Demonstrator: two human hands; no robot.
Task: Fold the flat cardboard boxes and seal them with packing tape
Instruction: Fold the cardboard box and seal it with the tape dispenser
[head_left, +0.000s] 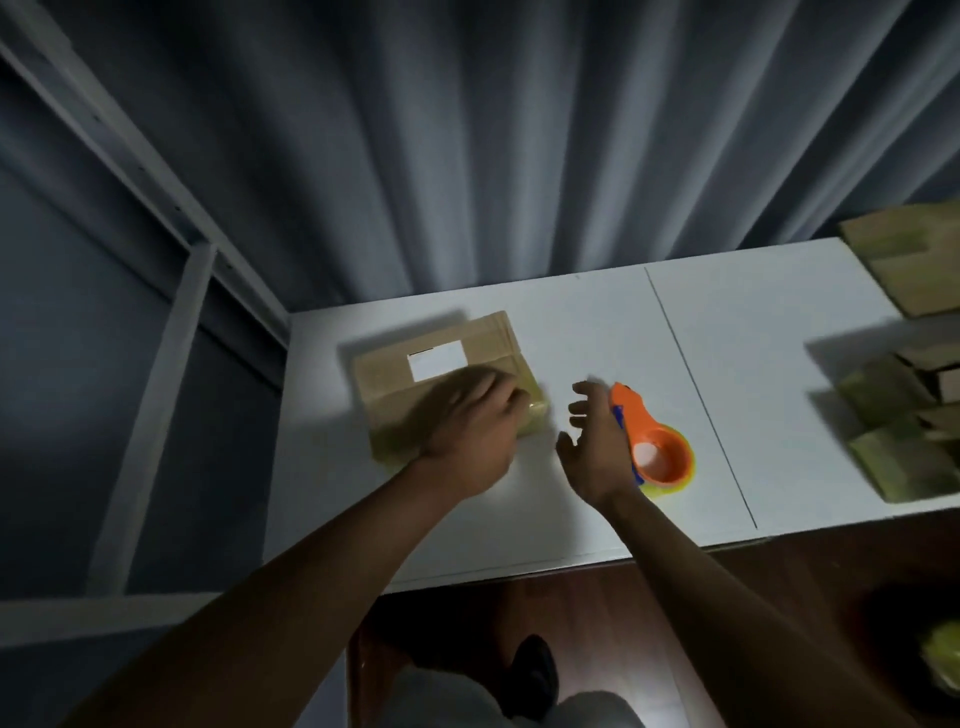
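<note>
Grey curtains hung behind the white tabletop. My left hand pressed on the one taped cardboard box; blur hid how far its fingers curled. My right hand hovered open, holding nothing. The single orange tape dispenser lay just beside it at three o'clock, long axis running eleven to five. Several more boxes sat far right, too blurred to count.

Makeshift packing room: curtain, white table, stacked cardboard boxes.
</note>
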